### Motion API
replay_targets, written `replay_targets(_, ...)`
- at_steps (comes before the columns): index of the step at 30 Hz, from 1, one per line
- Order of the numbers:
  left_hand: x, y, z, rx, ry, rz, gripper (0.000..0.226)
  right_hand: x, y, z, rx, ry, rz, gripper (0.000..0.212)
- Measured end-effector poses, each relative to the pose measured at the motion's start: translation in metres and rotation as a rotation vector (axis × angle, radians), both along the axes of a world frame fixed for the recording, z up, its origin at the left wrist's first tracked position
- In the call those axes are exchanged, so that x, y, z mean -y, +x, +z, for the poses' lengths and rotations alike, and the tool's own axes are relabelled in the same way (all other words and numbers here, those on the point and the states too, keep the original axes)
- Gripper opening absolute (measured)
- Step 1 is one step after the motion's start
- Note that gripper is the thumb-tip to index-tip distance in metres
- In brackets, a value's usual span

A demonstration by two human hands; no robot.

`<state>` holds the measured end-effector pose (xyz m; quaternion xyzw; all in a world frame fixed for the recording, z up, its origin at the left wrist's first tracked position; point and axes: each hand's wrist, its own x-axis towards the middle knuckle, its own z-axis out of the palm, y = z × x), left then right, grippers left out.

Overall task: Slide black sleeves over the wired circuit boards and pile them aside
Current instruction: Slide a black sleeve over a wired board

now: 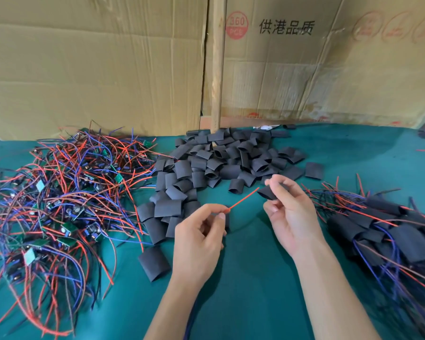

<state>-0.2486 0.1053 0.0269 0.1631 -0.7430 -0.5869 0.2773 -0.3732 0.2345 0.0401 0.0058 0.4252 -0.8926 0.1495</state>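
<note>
The left hand [199, 239] is pinching the red wire [243, 198] between thumb and forefinger, its free tip angling up toward the right hand [288, 217], which is pinching one black sleeve [268, 191] by its far end with the mouth facing the wire. The tip is sitting just short of that mouth, so the threading is only beginning, by my reading. Whether a circuit board is hanging below the left hand I cannot tell, as the palm is hiding it. The tangle of unsleeved boards and wires [59, 192] is lying at the left on the green cloth [250, 278], the loose sleeves [214, 165] are heaped in the middle, and the finished pile [388, 231] is resting at the right. The risk here is the limp wire bending and sliding past the flattened opening, or the fingers squeezing the sleeve closed; trailing wires could also be snagging on the loose sleeves nearby
</note>
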Motion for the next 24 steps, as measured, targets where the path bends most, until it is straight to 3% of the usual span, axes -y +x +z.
replay_targets(9, -0.001, 0.000, 0.003, 0.003, 0.022, -0.004, 0.031, -0.001, 0.001, 0.001, -0.061, 0.061, -0.010, 0.003)
replay_targets(15, -0.002, 0.001, 0.005, 0.011, 0.046, -0.001, 0.030, -0.011, -0.002, 0.000, -0.081, 0.066, 0.012, 0.020)
replay_targets(24, -0.001, 0.000, 0.006, 0.021, 0.060, 0.012, 0.032, -0.017, -0.003, 0.003, -0.084, 0.086, 0.007, 0.018)
